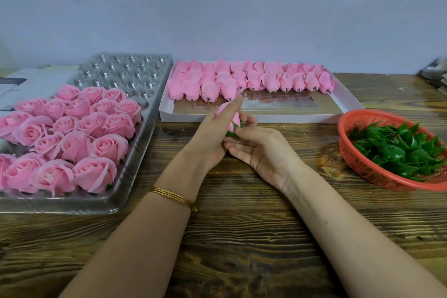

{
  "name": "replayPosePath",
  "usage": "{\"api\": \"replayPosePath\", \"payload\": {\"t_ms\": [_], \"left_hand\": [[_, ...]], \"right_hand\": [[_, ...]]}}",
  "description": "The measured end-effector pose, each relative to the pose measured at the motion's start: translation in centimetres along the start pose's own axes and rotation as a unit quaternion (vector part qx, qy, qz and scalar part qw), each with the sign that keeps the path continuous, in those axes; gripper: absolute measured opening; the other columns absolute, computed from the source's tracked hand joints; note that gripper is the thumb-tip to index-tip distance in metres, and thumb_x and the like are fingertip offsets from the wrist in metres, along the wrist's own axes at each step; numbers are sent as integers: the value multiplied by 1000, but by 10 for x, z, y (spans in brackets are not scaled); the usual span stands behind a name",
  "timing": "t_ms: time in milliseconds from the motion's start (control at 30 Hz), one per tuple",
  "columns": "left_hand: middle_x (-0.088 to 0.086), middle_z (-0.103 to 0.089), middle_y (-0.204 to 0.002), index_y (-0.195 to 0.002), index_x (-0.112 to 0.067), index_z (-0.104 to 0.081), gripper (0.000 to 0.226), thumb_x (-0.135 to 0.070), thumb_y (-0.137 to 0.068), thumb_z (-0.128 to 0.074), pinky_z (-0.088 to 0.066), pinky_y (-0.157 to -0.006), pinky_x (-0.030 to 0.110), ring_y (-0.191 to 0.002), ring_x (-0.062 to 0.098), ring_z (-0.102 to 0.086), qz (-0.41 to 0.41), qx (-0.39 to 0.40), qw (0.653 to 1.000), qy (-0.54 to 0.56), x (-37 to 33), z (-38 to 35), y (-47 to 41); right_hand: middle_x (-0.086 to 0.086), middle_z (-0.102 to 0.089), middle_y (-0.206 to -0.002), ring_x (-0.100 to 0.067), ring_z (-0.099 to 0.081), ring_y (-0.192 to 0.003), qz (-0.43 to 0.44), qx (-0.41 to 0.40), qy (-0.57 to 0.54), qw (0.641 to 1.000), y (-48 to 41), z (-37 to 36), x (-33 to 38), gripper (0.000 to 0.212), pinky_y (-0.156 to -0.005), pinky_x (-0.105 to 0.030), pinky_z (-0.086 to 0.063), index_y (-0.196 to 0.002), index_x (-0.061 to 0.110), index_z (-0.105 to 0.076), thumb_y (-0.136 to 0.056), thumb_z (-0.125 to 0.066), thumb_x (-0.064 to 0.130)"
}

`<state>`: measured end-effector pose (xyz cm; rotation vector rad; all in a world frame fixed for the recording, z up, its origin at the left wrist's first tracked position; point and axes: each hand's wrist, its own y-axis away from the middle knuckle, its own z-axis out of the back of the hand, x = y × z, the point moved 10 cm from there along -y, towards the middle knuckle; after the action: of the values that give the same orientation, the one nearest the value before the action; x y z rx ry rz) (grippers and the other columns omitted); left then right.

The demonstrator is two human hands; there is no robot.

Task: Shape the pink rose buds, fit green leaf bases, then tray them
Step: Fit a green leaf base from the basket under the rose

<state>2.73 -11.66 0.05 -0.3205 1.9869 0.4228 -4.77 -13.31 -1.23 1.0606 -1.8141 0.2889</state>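
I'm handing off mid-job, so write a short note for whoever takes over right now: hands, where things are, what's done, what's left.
Left hand and right hand both hold one pink bud above the table; a green leaf base is at its bottom, seating not clear.
Clear tray, left: near rows filled with finished roses, far cells empty.
White box, centre: unshaped buds along its far side.
Red basket, right: leaf bases.
Left: finish this bud, tray it, then work through the box.
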Motion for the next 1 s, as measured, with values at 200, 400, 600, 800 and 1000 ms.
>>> {"api": "replayPosePath", "payload": {"t_ms": [200, 400, 600, 800, 1000], "left_hand": [[9, -70, -80, -65, -10, -59, 43, -40, -96, -57, -56, -70, 25, -74, 16, -68, -1, 9, 1000, 8, 2, 0, -1], [9, -71, -83, -68, -11, -61, 42, -41, -97, -57, -53, -57, 22, -71, 16, -68, -4, 7, 1000, -5, 0, 0, 1], [6, -72, -82, -73, -11, -68, 41, -42, -97, -55, -42, -44, 17, -62, 11, -64, 2, -1, 999, -32, 0, -1, 3], [7, -69, -89, -83, -9, -70, 36, -39, -97, -55, -47, -51, 24, -71, 16, -62, -3, -1, 999, -45, -2, 0, 5], [12, -70, -88, -67, -13, -71, 43, -36, -99, -54, -52, -64, 28, -80, 18, -68, -6, -4, 999, -35, -2, -3, 5]], "right_hand": [[-17, -73, -82, -18, -72, -67, 8, -1, -5, 1000, -2, 4, 0, 20, -64, -22, -59, -90, -3, -72, -73, -72, 6], [-19, -63, -125, -18, -70, -71, 45, -18, 12, 999, -3, 8, 4, 15, -65, -20, -57, -94, -5, -73, -80, -69, -2], [-13, -74, -85, -17, -71, -71, 71, -28, 47, 996, -1, 10, 8, 19, -64, -19, -55, -98, -4, -72, -79, -70, -3], [-13, -74, -78, -18, -70, -69, 84, -46, 56, 994, 1, 12, 12, 14, -62, -19, -55, -87, 0, -73, -74, -74, -4], [-12, -74, -78, -20, -72, -68, 94, -62, 31, 993, 2, 14, 12, 28, -64, -22, -57, -103, -7, -64, -76, -72, -9]]}}
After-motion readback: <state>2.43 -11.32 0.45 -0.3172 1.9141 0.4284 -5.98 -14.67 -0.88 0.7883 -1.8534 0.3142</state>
